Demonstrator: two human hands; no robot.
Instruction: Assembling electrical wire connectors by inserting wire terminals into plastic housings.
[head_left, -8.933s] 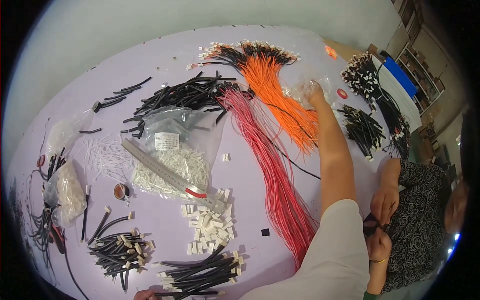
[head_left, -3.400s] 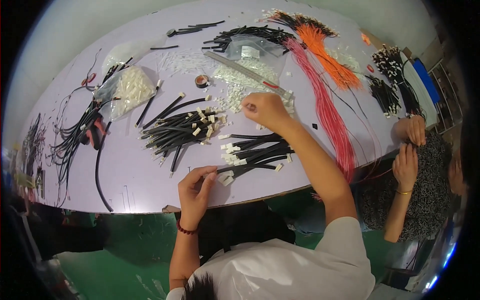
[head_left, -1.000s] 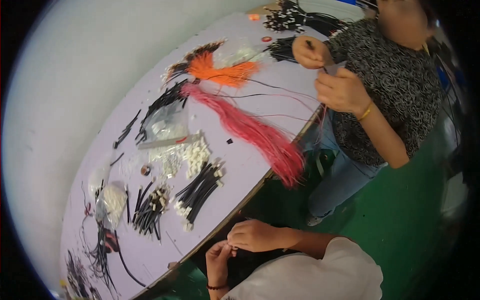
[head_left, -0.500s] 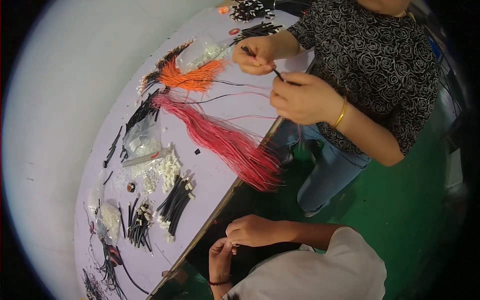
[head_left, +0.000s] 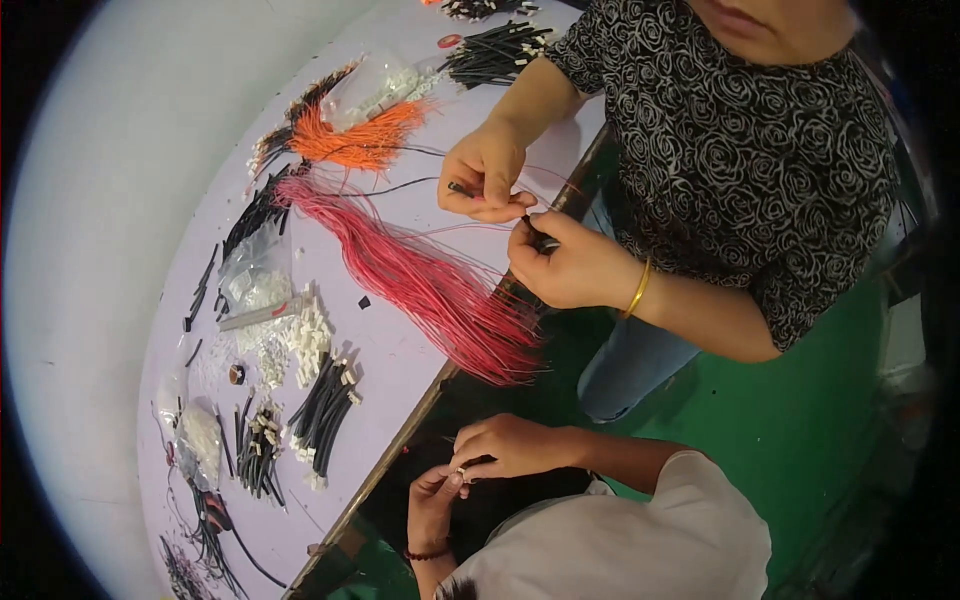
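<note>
Low in the view, past the table edge, my left hand (head_left: 430, 505) and my right hand (head_left: 512, 444) meet at the fingertips. A dark beaded bracelet circles my left wrist. Both hands are closed in a pinch around something tiny with a pale tip, too small to name. Nearest to them on the table lies a bundle of black tubes (head_left: 322, 410) with white connectors at their ends. A long hank of pinkish-red wires (head_left: 420, 275) hangs over the table edge farther up.
At upper right a co-worker's hands (head_left: 560, 262) hold a short black tube. The lilac table (head_left: 385, 385) carries orange wires (head_left: 365, 138), a pile of white connectors (head_left: 310, 340), plastic bags (head_left: 200, 440), a small round roll (head_left: 237, 374) and dark cables (head_left: 215, 545).
The whole view has shifted slightly, so the table sits farther left. The co-worker's hands have come lower and closer together. My hands stay pinched together, with a slight change of fingers.
</note>
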